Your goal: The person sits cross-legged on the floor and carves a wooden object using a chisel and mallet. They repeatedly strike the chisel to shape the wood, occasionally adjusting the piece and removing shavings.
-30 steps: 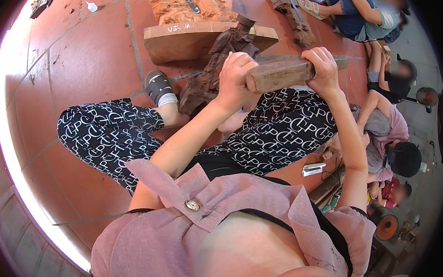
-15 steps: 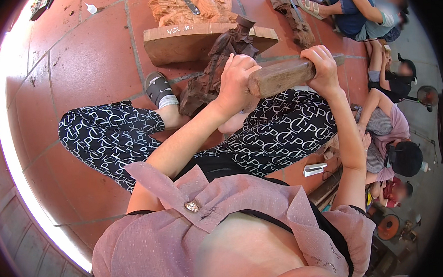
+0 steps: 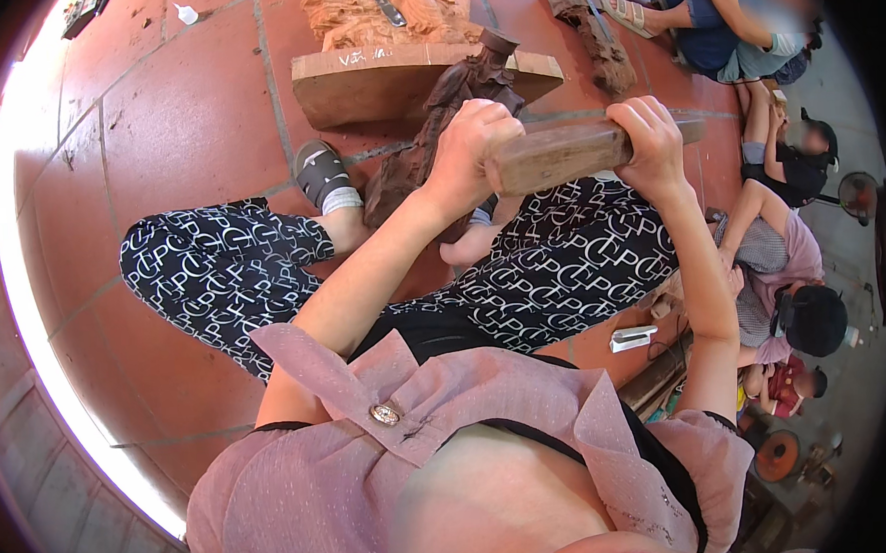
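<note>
My right hand [image 3: 649,149] is wrapped round a thick brown wooden bar [image 3: 557,158], with a short length showing beyond the fist. The bar's other end lies close beside my left hand [image 3: 473,147], which is closed against a dark carved wooden figure [image 3: 461,83]. What the left fingers grip is hidden. Tilted between my legs, the figure has a flat-topped head and leans toward a pale wooden slab [image 3: 373,86]. My hands and the bar cover part of its lower right side.
An orange-toned carving [image 3: 349,16] with a blade-like tool [image 3: 386,6] on it rests behind the slab. Another dark carved piece [image 3: 596,43] lies at far right. Several people sit along the right side, beside a fan [image 3: 857,195]. A small white bottle [image 3: 186,14] is far left.
The bar's near end has shifted slightly left, closer against my left hand. Both hands keep their grips, and the carved figure stays in about the same place.
</note>
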The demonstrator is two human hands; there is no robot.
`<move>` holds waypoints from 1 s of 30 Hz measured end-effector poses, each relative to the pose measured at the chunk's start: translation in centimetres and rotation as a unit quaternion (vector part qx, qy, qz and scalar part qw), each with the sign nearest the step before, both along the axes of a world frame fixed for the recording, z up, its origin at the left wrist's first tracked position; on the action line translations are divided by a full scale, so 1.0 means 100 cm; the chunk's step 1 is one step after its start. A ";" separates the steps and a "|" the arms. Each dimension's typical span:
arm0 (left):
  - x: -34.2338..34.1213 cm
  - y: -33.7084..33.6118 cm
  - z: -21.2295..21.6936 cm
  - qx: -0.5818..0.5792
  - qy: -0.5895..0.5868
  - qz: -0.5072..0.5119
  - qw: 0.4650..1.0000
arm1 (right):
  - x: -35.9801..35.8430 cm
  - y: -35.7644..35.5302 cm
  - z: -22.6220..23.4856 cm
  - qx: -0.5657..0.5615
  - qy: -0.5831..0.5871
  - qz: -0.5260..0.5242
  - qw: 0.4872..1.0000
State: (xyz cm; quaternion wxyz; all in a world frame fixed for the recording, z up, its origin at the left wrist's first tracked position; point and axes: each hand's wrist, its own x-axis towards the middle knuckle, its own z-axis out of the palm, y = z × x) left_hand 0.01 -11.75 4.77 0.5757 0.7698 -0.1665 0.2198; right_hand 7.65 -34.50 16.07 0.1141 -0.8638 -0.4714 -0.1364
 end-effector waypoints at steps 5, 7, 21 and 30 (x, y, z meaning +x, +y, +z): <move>-0.018 -0.008 -0.010 -0.018 -0.021 0.095 0.995 | -0.004 -0.002 0.006 -0.030 -0.014 -0.044 0.998; -0.035 -0.008 -0.011 0.007 -0.013 0.091 0.996 | -0.004 0.000 0.005 -0.025 -0.009 -0.023 0.999; -0.013 -0.013 -0.005 0.032 -0.005 0.037 0.999 | 0.000 -0.004 0.006 -0.003 0.000 -0.017 1.000; -0.012 -0.011 -0.006 0.074 0.004 0.013 0.997 | -0.001 -0.002 0.003 0.110 0.037 0.065 0.991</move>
